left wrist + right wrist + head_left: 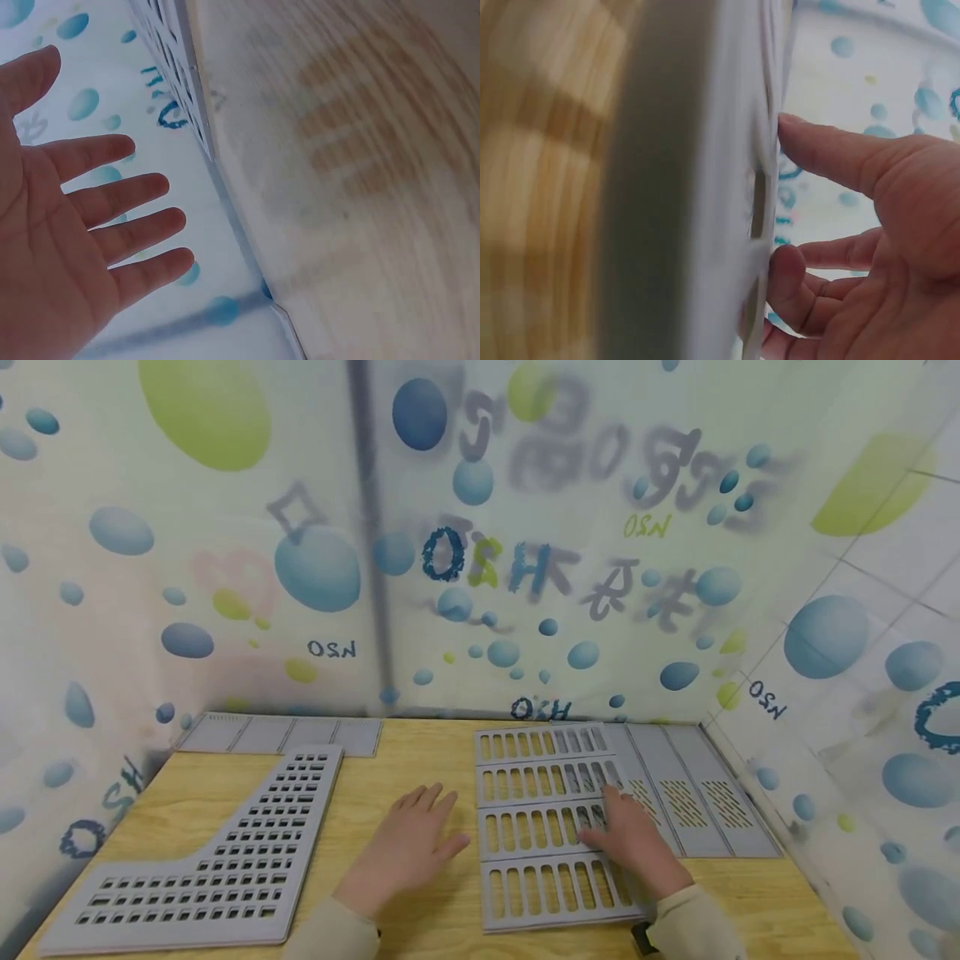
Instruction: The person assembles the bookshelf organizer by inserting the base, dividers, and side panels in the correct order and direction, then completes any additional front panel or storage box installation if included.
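A grey panel with rows of long rounded slots (525,856) lies on the wooden table, its right side overlapping another grey panel with diagonal slots (652,743). On the slotted panel, my right hand (636,839) rests its thumb and fingertips. The right wrist view shows that hand (915,225) touching the face of the panel (727,187) with fingers slightly bent. My left hand (408,843) hovers over the table left of the panel, holding nothing. Its fingers are spread apart in the left wrist view (60,225).
An L-shaped grey panel with small square holes (187,931) lies at the left. Along the back left edge sits a flat grey sectioned panel (307,737). Bubble-patterned curtain walls (480,681) enclose the wood-grain table (420,752) at the back and sides.
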Demonstrator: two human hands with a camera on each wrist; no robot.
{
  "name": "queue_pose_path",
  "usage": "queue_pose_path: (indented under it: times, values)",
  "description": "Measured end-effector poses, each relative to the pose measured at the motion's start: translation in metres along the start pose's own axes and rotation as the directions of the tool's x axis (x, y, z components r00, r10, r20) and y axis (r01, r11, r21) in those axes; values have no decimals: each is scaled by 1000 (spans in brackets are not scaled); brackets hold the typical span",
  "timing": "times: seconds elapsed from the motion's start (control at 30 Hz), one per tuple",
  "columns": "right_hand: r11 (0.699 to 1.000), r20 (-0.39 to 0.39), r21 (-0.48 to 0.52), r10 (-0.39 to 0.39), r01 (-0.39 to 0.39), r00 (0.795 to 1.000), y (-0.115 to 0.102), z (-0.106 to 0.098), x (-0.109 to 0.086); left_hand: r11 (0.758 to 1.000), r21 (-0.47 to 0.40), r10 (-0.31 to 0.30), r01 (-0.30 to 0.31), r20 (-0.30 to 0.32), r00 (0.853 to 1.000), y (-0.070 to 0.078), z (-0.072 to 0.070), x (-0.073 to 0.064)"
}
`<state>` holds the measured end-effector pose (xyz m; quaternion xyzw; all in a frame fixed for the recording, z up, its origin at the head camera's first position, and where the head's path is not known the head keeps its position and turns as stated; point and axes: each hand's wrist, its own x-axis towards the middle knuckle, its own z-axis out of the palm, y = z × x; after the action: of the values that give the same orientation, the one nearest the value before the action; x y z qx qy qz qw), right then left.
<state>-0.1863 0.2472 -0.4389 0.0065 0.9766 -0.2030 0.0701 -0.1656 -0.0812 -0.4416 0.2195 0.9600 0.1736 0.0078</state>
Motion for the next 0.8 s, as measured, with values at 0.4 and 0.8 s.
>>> queue_pose_path:
  times: [0.4,0.8]
  values:
    - [987,36,83,-144,141,989,-36,21,-15,997,-59,-52,57,80,995,-13,3,-7]
    - [968,71,90,-241,235,968,-37,26,-16,996,10,-89,88,114,990,-12,5,-9]
